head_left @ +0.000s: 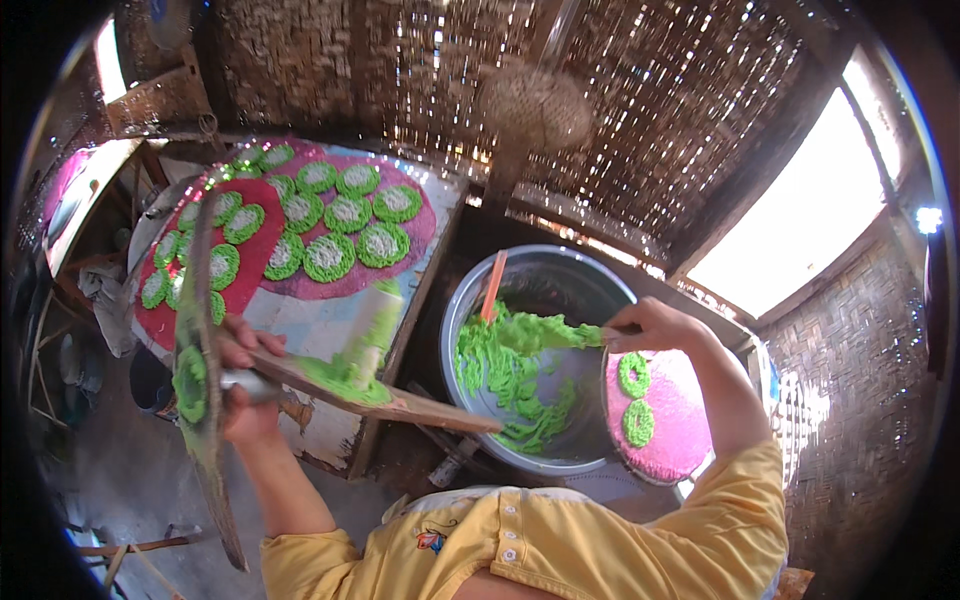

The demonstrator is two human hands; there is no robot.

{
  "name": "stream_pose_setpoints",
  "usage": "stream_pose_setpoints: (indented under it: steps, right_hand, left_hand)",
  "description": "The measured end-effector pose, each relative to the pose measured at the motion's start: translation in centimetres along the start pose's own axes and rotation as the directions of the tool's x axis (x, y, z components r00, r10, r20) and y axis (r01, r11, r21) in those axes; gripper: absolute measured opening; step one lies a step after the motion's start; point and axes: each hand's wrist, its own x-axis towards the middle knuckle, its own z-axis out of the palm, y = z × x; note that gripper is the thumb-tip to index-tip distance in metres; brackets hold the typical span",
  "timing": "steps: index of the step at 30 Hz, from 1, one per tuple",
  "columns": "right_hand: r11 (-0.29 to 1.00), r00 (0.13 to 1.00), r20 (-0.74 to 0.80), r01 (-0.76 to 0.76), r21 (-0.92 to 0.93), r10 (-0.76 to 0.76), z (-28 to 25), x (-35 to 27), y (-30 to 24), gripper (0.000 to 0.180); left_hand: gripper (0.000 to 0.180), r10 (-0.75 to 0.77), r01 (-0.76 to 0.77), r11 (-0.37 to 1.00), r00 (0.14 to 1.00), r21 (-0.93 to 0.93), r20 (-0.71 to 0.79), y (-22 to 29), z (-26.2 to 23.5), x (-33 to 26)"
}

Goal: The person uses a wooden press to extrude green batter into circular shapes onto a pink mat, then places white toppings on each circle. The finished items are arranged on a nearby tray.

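My left hand [250, 395] is closed around a hinged-looking wooden press [430, 408], with a silvery metal tube under the fingers. One arm of this press runs right toward the basin; the other long arm [205, 300] stands roughly upright, smeared green. A pale post coated in green dough [370, 335] rises from the right arm. My right hand [655, 328] pinches the end of a thin tool, whose far part is covered by a lump of green dough [550, 333]. This lump hangs over a large metal basin [625, 285] holding more soft green dough [490, 375].
An orange stick [495, 280] leans in the basin. Beside it, a pink round mat [680, 410] carries two green rings. At left, a table [335, 395] bears red and pink mats [250, 315] with several green rings with white centres. A woven wall [640, 100] stands behind.
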Motion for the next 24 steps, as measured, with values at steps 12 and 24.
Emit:
stream_pose_setpoints:
  steps: [12,24]
  right_hand:
    - [0.888,0.893,-0.188,0.436,0.146,-0.408,5.9,-11.4,-4.1,0.044]
    - [0.497,0.677,-0.321,0.076,-0.864,-0.663,2.9,-20.4,-9.5,0.027]
  left_hand:
    - [0.067,-0.351,0.095,0.850,0.836,0.518,0.423,-1.5,18.1,-2.9]
    - [0.040,-0.489,-0.307,0.332,0.752,0.892,0.441,0.1,22.3,-6.9]
